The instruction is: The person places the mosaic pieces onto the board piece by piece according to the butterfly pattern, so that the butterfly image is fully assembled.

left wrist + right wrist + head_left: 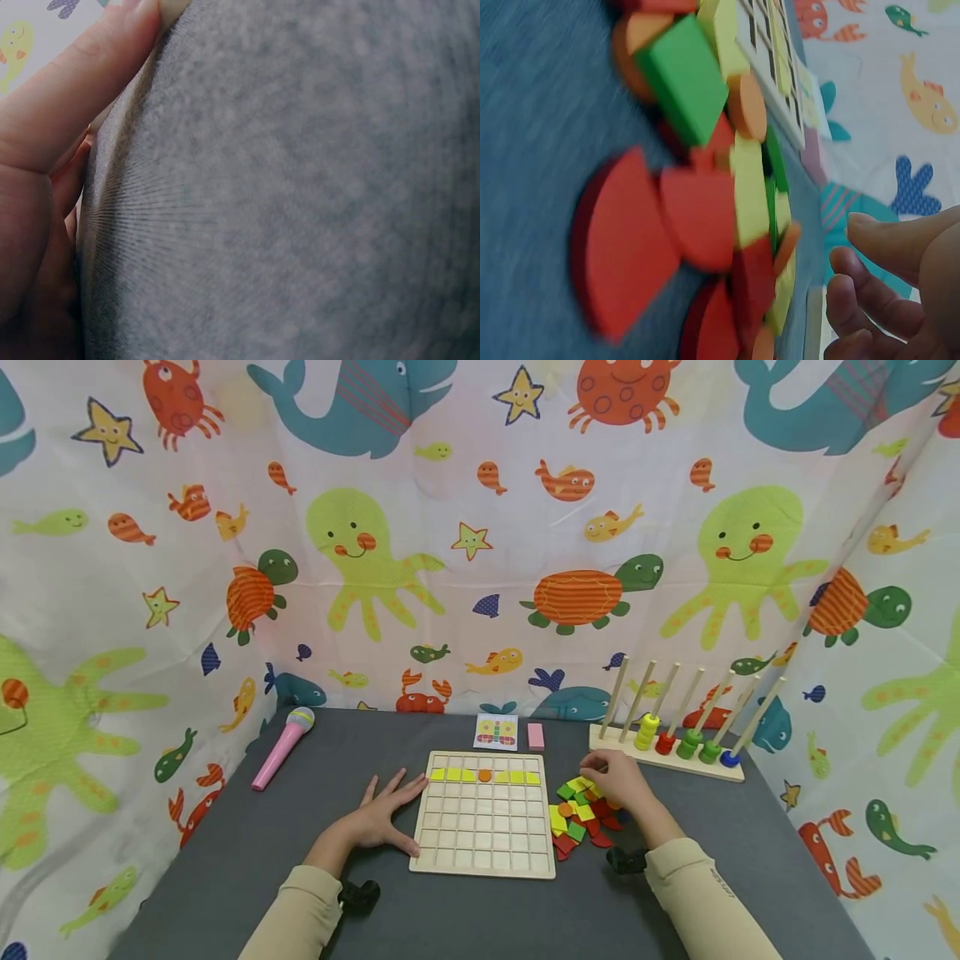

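A wooden grid board [480,868] lies on the dark table, with yellow pieces [517,777] and one orange disc [485,776] along a row near its far edge. My left hand [378,818] has its fingers spread, with fingertips and thumb at the board's left edge. In the left wrist view the thumb [67,90] shows beside a blurred grey surface. Over the far side of a pile of coloured pieces [576,831], right of the board, is my right hand [618,777]. Its fingers [877,296] are loosely bent, and no piece shows between them and the thumb.
Beyond the board lie a picture card [496,732] and a pink block [536,737]. A peg stand with coloured rings [667,756] stands at the back right. A pink toy microphone [283,747] lies at the back left. A patterned cloth [480,610] hangs around the table.
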Demonstrator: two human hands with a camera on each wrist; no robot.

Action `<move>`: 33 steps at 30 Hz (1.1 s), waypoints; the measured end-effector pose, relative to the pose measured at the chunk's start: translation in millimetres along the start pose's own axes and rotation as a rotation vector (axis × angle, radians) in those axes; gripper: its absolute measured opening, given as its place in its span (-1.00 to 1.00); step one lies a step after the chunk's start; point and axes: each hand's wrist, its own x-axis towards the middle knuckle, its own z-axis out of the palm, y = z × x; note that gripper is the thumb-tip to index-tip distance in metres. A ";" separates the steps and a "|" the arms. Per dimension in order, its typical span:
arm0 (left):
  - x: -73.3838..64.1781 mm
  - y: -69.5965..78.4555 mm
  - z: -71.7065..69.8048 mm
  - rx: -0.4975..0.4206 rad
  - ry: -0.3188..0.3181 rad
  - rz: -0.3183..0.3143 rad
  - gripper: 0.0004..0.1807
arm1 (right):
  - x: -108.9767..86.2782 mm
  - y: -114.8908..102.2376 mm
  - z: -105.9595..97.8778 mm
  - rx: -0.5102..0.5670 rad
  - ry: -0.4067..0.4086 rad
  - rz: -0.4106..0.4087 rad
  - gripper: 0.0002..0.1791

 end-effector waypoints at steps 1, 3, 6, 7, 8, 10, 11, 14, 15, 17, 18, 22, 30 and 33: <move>-0.1 -0.5 -0.1 -0.002 0.002 -0.001 0.40 | -1.8 3.5 -2.2 -0.002 0.005 0.002 -0.79; 0.0 -1.5 0.0 -0.005 0.006 0.004 0.41 | -5.8 9.9 -5.9 -0.002 0.012 0.010 -0.79; -0.2 -2.1 0.1 -0.010 0.005 0.005 0.39 | -11.2 19.3 -10.5 0.003 0.026 0.026 -0.79; -0.5 -2.1 0.0 -0.006 0.007 0.004 0.39 | -13.1 22.2 -11.7 0.004 0.028 0.029 -0.79; -0.9 -1.8 0.0 -0.005 0.004 0.002 0.38 | -15.1 24.9 -12.7 0.006 0.030 0.033 -0.78; -1.6 -0.9 0.1 -0.008 -0.001 -0.003 0.37 | -19.0 30.4 -14.9 0.005 0.032 0.045 -0.76; -1.9 -0.5 0.2 -0.010 -0.003 -0.005 0.37 | -20.9 33.0 -16.0 0.002 0.032 0.051 -0.75; -2.8 0.4 0.2 -0.017 -0.004 -0.007 0.37 | -25.6 41.2 -20.1 -0.019 0.031 0.082 -0.71; -2.8 0.3 0.2 -0.017 -0.001 -0.004 0.37 | -26.9 43.5 -21.7 -0.024 0.029 0.096 -0.69; -2.8 0.1 0.1 -0.014 0.004 0.002 0.38 | -28.8 48.4 -24.3 -0.033 0.021 0.123 -0.66; -2.8 0.4 -0.2 -0.017 0.001 0.006 0.38 | -29.3 51.2 -25.2 -0.042 0.014 0.131 -0.63; -3.1 1.8 -1.5 -0.012 -0.001 0.010 0.40 | -30.5 61.1 -26.0 -0.066 -0.017 0.150 -0.56; 0.7 -3.3 1.4 -0.012 -0.008 -0.018 0.39 | -29.0 68.0 -26.5 -0.057 -0.002 0.180 -0.63; 2.3 -6.4 2.9 -0.008 -0.005 -0.022 0.42 | -27.1 65.5 -26.7 -0.039 0.012 0.183 -0.65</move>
